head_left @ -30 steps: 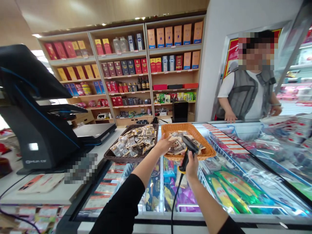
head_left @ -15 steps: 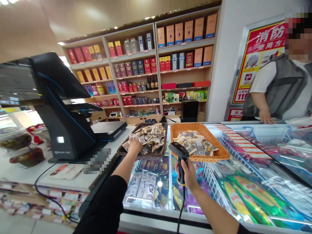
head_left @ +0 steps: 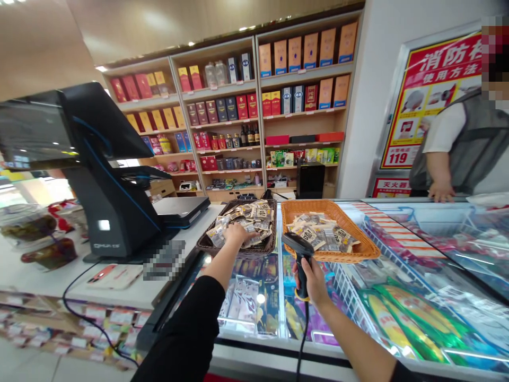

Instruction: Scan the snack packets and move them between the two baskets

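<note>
My left hand (head_left: 236,233) reaches into a dark brown wicker basket (head_left: 217,250) and rests on small snack packets (head_left: 258,213). Its thumb is spread to the side; the other fingertips are partly hidden, and no packet shows lifted in it. A black barcode scanner (head_left: 299,245) is gripped by its handle in my right hand (head_left: 314,278), its cable hanging down. The scanner's head overlaps the near edge of an orange wicker basket (head_left: 360,254), where more snack packets (head_left: 330,236) lie.
Both baskets stand on a glass-topped freezer (head_left: 282,318) with packaged goods inside. To the left are a point-of-sale terminal (head_left: 115,212), a scale (head_left: 183,207) and a phone (head_left: 113,276). Behind are shelves of boxes (head_left: 222,109). A person (head_left: 469,138) leans on the freezer at right.
My left hand has shifted rightward within the dark basket, from its left side toward its middle. My right hand still holds the scanner. The view has turned slightly.
</note>
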`<state>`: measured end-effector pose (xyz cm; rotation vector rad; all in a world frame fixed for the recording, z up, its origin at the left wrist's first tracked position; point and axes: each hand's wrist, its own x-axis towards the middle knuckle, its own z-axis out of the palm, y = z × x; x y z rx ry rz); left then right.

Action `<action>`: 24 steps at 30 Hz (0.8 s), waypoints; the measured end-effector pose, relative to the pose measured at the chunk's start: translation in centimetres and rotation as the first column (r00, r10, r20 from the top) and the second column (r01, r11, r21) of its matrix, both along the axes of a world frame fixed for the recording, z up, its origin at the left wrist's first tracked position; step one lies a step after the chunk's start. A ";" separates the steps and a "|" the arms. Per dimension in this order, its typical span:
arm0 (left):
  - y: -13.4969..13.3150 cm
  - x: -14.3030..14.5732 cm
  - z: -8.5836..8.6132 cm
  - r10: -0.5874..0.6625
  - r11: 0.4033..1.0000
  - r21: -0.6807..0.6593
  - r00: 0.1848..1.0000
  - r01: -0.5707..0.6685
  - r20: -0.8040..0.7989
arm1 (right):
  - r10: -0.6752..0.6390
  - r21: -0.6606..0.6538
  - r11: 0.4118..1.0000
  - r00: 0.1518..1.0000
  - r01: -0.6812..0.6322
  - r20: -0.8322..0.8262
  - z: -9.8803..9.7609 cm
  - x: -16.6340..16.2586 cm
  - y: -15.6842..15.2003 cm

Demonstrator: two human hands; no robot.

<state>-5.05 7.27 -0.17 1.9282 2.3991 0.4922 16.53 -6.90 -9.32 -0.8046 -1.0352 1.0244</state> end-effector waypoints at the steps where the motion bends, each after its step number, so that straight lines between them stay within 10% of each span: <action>1: 0.1 0.5 -0.2 -0.004 1.000 0.018 1.000 0.004 0.004 | -0.001 -0.004 1.000 1.000 0.001 -0.001 -0.1 0.1 0.0; 7: 0.4 -0.3 -1.4 -0.200 0.967 0.230 0.891 0.112 0.408 | -0.005 -0.018 1.000 1.000 0.006 0.023 0.2 0.1 -0.1; 12: 0.2 -1.6 -1.5 -0.428 0.898 0.436 0.337 0.057 0.839 | 0.054 0.051 0.997 0.989 -0.062 0.141 0.8 -0.4 -1.2; 15: 0.2 -1.4 -1.6 -0.452 0.891 0.453 0.172 0.036 0.875 | 0.080 0.094 0.990 0.966 -0.106 0.244 1.0 -0.7 -1.6; 24: 1.2 -0.5 -2.4 -0.390 0.920 0.348 0.469 0.177 0.792 | 0.036 0.099 0.992 0.934 -0.075 0.355 1.1 -1.4 -1.6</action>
